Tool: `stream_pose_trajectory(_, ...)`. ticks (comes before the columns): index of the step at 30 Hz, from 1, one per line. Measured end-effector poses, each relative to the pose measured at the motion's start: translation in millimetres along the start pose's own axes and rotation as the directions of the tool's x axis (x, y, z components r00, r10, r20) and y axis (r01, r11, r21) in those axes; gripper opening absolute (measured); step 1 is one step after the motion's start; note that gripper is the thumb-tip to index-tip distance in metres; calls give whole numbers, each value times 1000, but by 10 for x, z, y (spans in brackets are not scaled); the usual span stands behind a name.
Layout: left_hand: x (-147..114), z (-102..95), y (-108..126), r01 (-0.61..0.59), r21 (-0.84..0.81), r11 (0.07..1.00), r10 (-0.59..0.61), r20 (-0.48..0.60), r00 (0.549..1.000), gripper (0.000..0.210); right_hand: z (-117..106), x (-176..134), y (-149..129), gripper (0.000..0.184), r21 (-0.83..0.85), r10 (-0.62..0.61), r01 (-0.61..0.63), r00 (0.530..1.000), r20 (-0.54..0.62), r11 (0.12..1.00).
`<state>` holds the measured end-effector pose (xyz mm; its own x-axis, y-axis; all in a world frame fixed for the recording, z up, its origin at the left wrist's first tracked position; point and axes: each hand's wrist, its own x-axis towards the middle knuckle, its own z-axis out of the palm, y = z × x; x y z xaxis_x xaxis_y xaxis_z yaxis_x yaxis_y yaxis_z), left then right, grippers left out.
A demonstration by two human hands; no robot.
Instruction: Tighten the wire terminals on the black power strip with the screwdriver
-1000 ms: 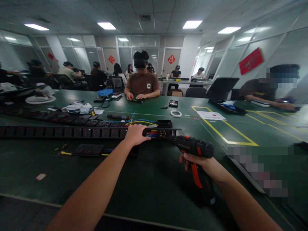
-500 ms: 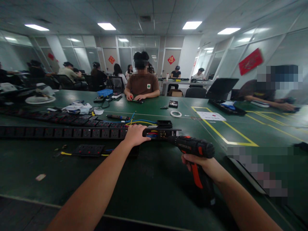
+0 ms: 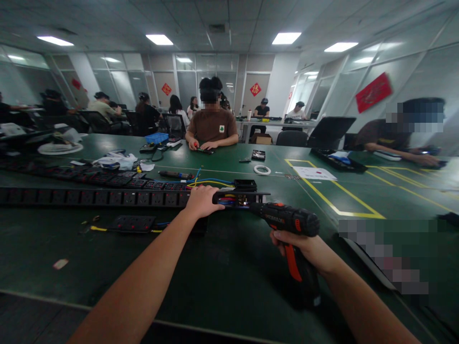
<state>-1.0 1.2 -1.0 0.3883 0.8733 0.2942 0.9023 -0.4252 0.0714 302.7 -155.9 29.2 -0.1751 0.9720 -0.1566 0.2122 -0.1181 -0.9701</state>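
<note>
One long black socket strip point(image 3: 143, 198), lying from nine o'clock to just below centre, with coloured wires point(image 3: 225, 201) showing in the uncovered end. Over that end, a left hand point(image 3: 202, 199), clasping the strip, thumb on the near side. At four o'clock, a right hand point(image 3: 299, 241), wrapped around the handle of a black-and-orange power drill point(image 3: 291, 219), nose aimed up and left at the uncovered end; tip contact and trigger pressure impossible to tell.

Likely trouble, by judgement: a skid of the tip, from a tilted nose or light pressure, with nicked wires as the result; a jabbed left thumb, from being so near the nose; a twist of the strip, from too loose a clasp.

Underneath, a dark green table point(image 3: 229, 272). At eight o'clock, a loose socket panel point(image 3: 132, 223); near three, a white ring point(image 3: 262, 173), then a printed sheet point(image 3: 313, 172) beside yellow tape lines point(image 3: 360, 214).

Farther out, near twelve, a co-worker in a brown shirt point(image 3: 212, 125); between two and three, another co-worker point(image 3: 382, 131). Around ten, more seated people point(image 3: 103, 105). Overhead, bright ceiling panels point(image 3: 287, 37) from ten to nearly two.
</note>
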Motion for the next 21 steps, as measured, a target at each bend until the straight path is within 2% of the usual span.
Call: stream_pose_trajectory(21,7,-10,8,12,-14,1000,-11,27,1000,65,28,-9,-23,34,5,-7,7,1000,15,1000)
